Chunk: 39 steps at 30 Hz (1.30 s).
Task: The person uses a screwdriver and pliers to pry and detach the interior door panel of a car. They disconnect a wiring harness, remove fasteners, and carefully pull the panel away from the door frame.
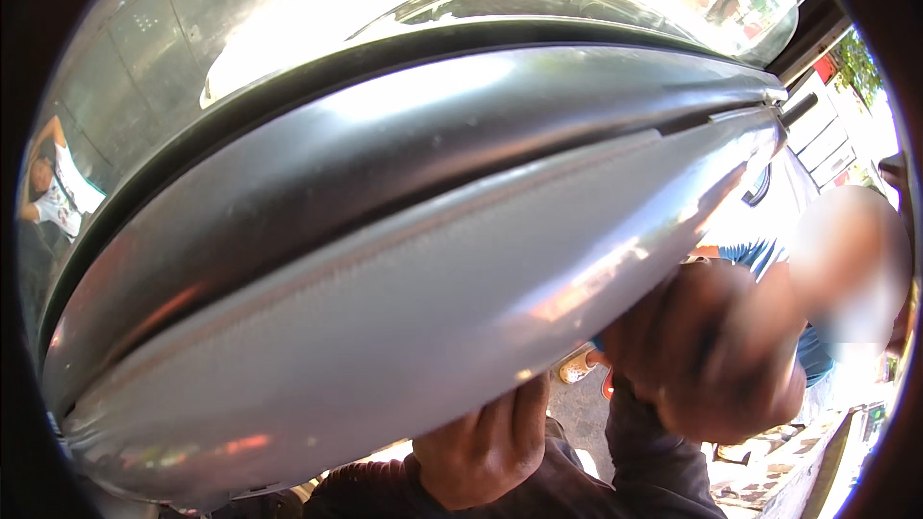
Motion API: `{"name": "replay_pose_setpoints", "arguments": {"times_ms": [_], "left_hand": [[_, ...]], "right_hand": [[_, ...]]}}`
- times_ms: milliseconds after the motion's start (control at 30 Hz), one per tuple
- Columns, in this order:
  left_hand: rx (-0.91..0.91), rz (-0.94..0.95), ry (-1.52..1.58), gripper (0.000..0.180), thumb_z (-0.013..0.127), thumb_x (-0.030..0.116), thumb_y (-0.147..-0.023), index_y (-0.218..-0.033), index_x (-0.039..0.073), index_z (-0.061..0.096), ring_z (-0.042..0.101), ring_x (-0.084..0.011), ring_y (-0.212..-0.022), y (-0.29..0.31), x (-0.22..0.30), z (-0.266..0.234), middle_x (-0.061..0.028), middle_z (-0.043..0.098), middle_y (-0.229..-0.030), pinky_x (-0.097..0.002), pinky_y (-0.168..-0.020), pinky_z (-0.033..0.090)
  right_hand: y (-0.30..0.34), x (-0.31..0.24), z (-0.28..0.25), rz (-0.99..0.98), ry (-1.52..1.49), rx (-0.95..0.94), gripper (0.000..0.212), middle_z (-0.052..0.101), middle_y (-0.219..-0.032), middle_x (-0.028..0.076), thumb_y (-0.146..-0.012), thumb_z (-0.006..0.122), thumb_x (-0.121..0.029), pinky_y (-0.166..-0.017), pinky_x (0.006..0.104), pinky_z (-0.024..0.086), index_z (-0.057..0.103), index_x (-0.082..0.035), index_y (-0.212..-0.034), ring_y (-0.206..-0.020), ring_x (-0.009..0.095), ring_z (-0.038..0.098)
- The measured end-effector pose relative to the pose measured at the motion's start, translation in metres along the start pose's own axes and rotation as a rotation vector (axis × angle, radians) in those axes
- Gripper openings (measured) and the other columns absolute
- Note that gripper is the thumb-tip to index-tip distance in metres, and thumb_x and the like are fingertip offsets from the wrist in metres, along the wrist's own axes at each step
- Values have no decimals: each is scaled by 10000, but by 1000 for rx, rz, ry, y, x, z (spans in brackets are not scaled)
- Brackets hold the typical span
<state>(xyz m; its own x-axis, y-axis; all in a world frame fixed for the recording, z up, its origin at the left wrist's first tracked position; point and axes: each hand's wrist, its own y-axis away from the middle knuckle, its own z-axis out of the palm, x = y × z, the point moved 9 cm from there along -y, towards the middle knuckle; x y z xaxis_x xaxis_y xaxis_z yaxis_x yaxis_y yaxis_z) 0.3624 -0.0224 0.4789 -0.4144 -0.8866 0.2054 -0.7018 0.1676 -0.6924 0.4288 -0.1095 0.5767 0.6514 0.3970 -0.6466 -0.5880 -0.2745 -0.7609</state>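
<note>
A large curved silver vehicle panel (404,269) fills the middle of the view, with a long groove along its upper part. At its lower edge is my left hand (481,452), fingers together and bent up against the panel, their tips hidden behind the edge. Farther right along that edge, my right hand (707,356) is blurred by motion. Its fingers look curled in, and what they hold cannot be made out. A small bit of blue shows beside it.
Above the panel, a dark rubber seal (365,62) borders a reflective vehicle window (135,29). A person (62,187) in a white top shows at the far left. Close by on the right stands another person in a blue striped shirt (760,255). A shoe (577,365) is visible below, on grey ground.
</note>
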Motion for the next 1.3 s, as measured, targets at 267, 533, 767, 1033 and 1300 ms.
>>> {"name": "replay_pose_setpoints", "arguments": {"times_ms": [267,533,767,1033,1300], "left_hand": [[52,14,87,137,731,173,-940,-949,50,671,728,-251,-795,9,-2,-12,-124,769,-982,-364,-709,552],[73,86,113,82,681,74,-934,-884,40,626,741,-297,-814,12,3,-17,-198,772,-1037,-394,-721,573],[101,51,169,82,685,52,-926,-882,43,616,741,-306,-804,10,2,-14,-210,770,-1021,-380,-683,562],[126,74,170,120,701,41,-911,-856,53,594,732,-302,-767,10,3,-16,-207,771,-994,-381,-635,545],[155,86,168,118,699,52,-905,-856,47,593,732,-308,-768,11,4,-19,-209,768,-974,-384,-635,549]], "right_hand": [[22,-37,-8,-120,812,346,280,545,-960,154,-1082,510,-269,-674,352,510,561,-15,-1186,-756,220,585],[35,-11,-4,-151,293,414,470,470,-891,79,-1050,609,-379,-675,283,446,487,-30,-1340,-715,132,453],[33,-9,-2,-125,373,371,393,462,-845,76,-1096,512,-397,-699,267,460,475,-53,-1282,-714,134,457],[28,-12,1,-101,347,279,331,461,-828,81,-1099,505,-402,-502,261,413,469,-82,-1177,-618,138,434],[31,-6,6,-105,201,419,318,455,-778,67,-1089,532,-402,-519,271,411,460,-95,-1127,-616,139,430]]}}
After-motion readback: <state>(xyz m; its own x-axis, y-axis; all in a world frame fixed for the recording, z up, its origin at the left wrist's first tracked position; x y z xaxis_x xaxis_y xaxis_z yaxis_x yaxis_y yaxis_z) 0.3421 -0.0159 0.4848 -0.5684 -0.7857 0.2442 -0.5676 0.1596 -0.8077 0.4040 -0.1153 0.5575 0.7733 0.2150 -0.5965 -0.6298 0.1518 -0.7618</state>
